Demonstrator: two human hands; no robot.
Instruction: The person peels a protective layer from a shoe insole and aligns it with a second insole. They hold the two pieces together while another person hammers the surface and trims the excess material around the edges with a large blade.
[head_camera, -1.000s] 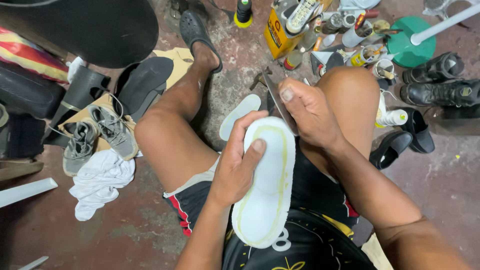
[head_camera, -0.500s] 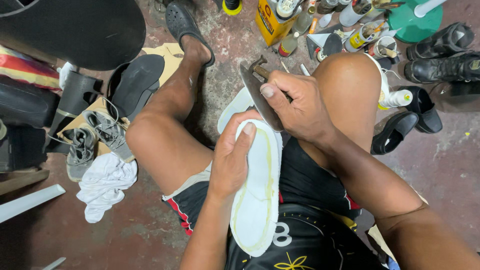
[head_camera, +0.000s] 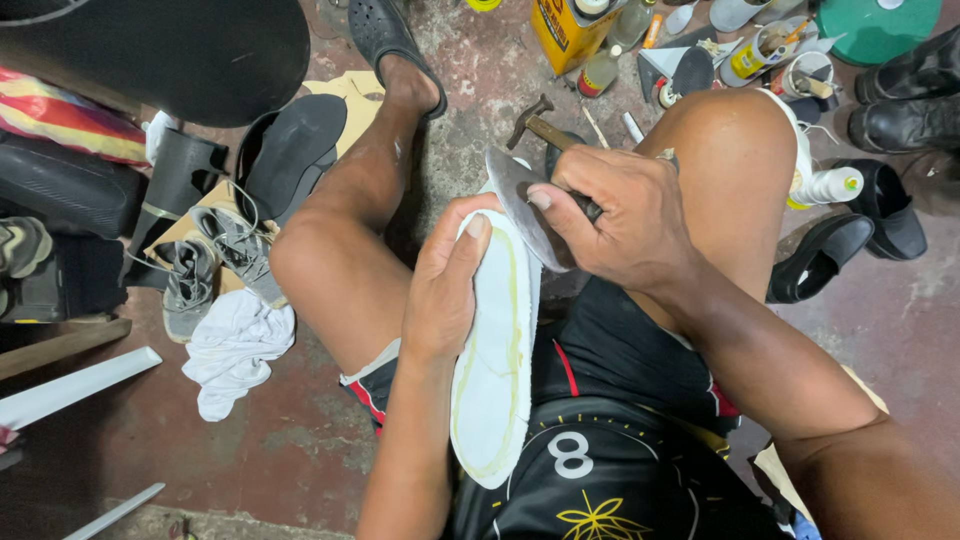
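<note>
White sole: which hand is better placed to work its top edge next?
Right, probably. The right hand already holds the curved blade against the white sole's top edge. The left hand is taken up with its grip on the sole.

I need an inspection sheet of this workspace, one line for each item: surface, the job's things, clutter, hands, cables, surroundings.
Surface: stained reddish concrete floor; the person sits with bare legs apart.
Job's things: white shoe sole with yellowish glue lines, standing on edge on the lap; curved knife blade set at its upper end.
Clutter: hammer, grey sneakers, white cloth, black sole, yellow can, white glue bottle, black shoes.
Hands: left hand grips the sole; right hand grips the knife.
Cables: nothing seen.
Surroundings: green round lid, dark round seat, white strips.
</note>
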